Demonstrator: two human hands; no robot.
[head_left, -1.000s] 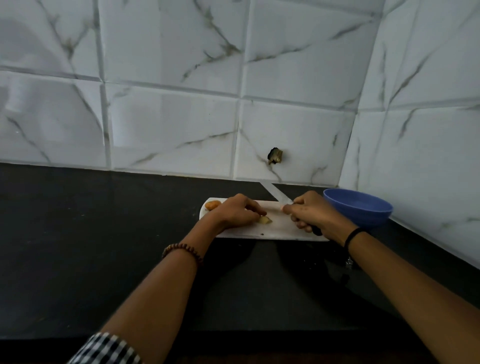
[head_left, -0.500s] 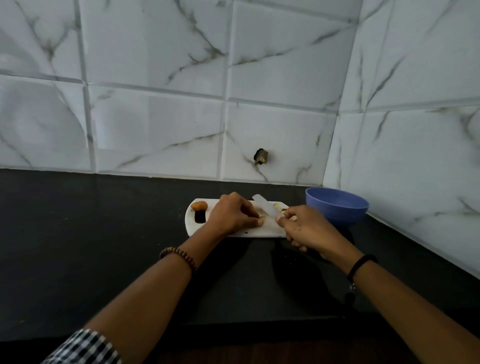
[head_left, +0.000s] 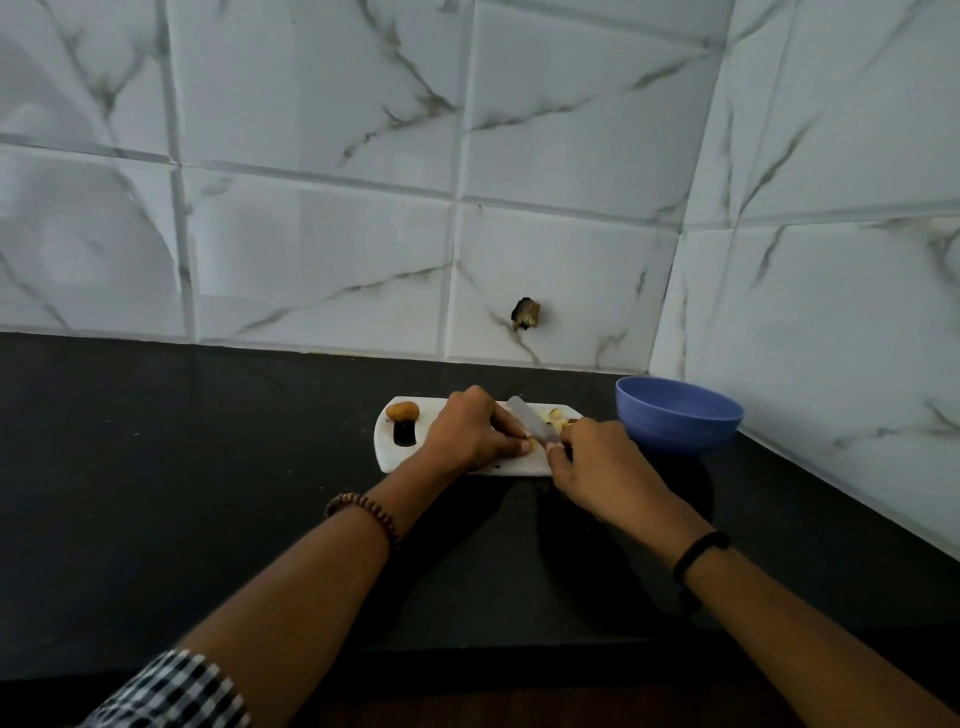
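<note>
A white cutting board (head_left: 387, 456) lies on the black counter near the back wall. My left hand (head_left: 470, 436) rests on the board with curled fingers and pins a small pale piece of food (head_left: 531, 445) at its fingertips. My right hand (head_left: 597, 462) grips a knife handle, and the knife blade (head_left: 527, 417) slants up to the left across the board, right beside the left fingers. Several pale cut pieces (head_left: 555, 417) lie on the board's far right end. An orange-brown piece (head_left: 402, 411) sits at the board's left end, above the handle slot.
A blue bowl (head_left: 678, 423) stands just right of the board, close to the tiled corner. The black counter (head_left: 182, 467) stretches away to the left and toward me. A dark hole (head_left: 525, 314) marks the wall tile behind the board.
The view has shifted, so the board sits further left in frame. The knife came down from a raised position to lie across the board at the left fingertips. Cut pieces show at the right end.
</note>
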